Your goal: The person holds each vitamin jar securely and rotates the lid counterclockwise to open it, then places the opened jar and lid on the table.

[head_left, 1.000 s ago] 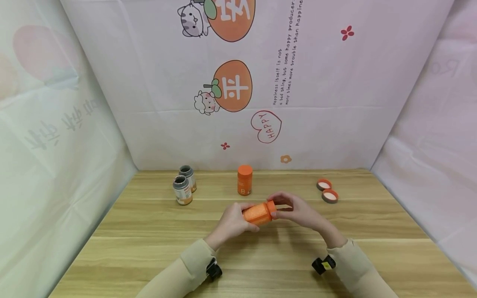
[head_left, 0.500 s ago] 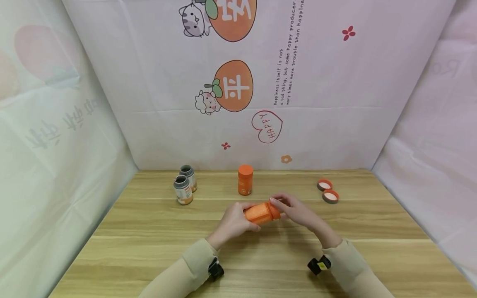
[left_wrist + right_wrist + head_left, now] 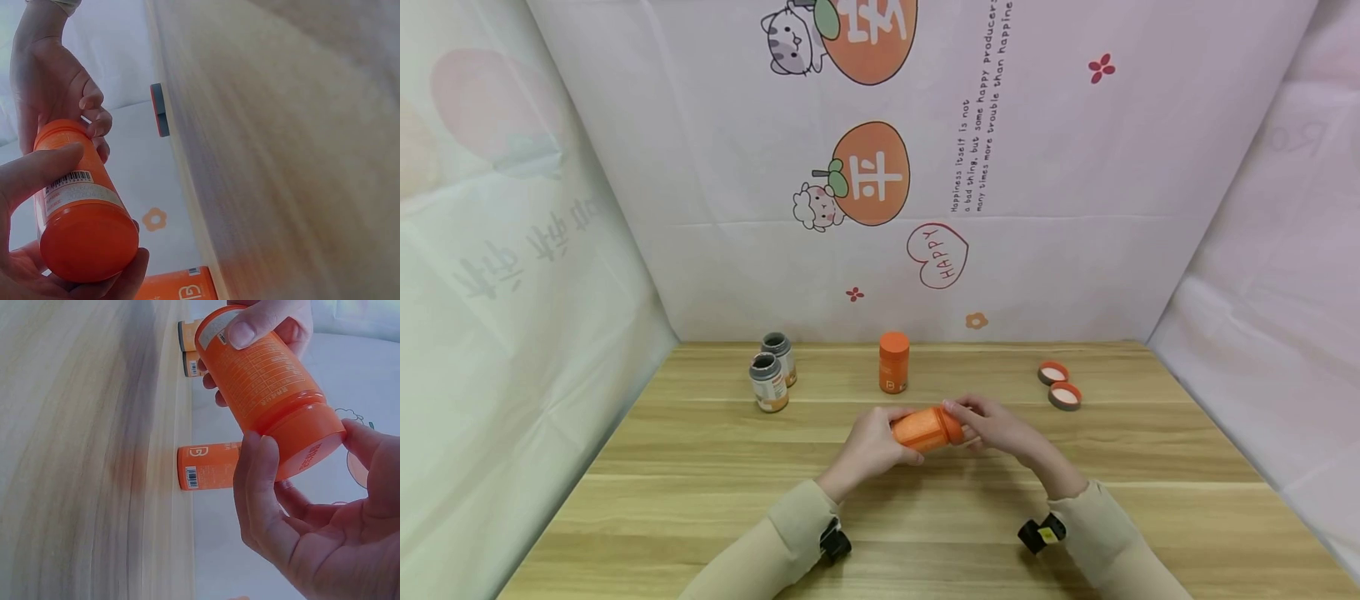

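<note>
My left hand (image 3: 872, 446) grips an orange bottle (image 3: 919, 429) round its body and holds it tilted above the table. In the left wrist view the bottle's round base (image 3: 90, 240) faces the camera, with the thumb across its label. At the other end my right hand (image 3: 1003, 429) pinches the orange cap (image 3: 309, 437) between thumb and fingers. The cap sits on the bottle's neck. Behind the hands a second orange bottle (image 3: 893, 364) stands upright with its cap on.
Two white-and-orange jars (image 3: 769, 385) with grey necks stand uncapped at the back left. Two grey-and-orange lids (image 3: 1064, 396) lie upturned at the back right, touching or nearly so. Printed white cloth (image 3: 1037, 275) rises behind the wooden table (image 3: 700, 475).
My right hand has turned and shifted its fingers on the cap, moving slightly left. The left hand and the bottle have hardly moved.
</note>
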Demonstrator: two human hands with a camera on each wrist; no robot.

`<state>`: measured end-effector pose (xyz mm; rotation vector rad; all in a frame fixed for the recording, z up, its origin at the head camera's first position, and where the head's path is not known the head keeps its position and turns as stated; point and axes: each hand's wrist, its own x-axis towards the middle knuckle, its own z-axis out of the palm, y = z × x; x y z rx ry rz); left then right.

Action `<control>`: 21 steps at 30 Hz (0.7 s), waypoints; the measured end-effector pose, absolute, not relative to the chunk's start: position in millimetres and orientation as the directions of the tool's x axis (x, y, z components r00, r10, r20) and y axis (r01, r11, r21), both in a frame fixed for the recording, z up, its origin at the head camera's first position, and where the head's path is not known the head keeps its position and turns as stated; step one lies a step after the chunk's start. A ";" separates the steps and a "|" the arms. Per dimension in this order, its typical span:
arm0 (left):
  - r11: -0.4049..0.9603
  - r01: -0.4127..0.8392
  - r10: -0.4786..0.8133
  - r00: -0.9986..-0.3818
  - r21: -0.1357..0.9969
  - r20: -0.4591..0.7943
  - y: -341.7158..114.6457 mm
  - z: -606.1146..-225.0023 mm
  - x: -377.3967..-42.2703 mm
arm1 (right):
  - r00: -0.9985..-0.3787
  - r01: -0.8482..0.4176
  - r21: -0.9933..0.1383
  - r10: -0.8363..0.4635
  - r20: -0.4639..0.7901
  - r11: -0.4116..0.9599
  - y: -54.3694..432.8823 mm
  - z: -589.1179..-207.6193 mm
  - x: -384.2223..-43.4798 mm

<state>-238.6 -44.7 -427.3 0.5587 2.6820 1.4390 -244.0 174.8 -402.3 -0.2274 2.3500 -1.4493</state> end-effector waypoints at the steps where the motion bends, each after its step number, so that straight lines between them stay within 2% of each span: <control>1: 0.503 0.292 0.335 -0.934 0.814 0.127 -44.7 -427.4 -238.6 | -0.918 0.060 -0.890 -0.326 -0.228 0.451 174.9 -402.1 -244.1; 21: 0.505 0.317 0.340 -0.928 0.803 0.153 -48.3 -427.6 -239.5 | -0.884 -0.051 -0.929 -0.450 -0.129 0.367 183.2 -403.5 -245.5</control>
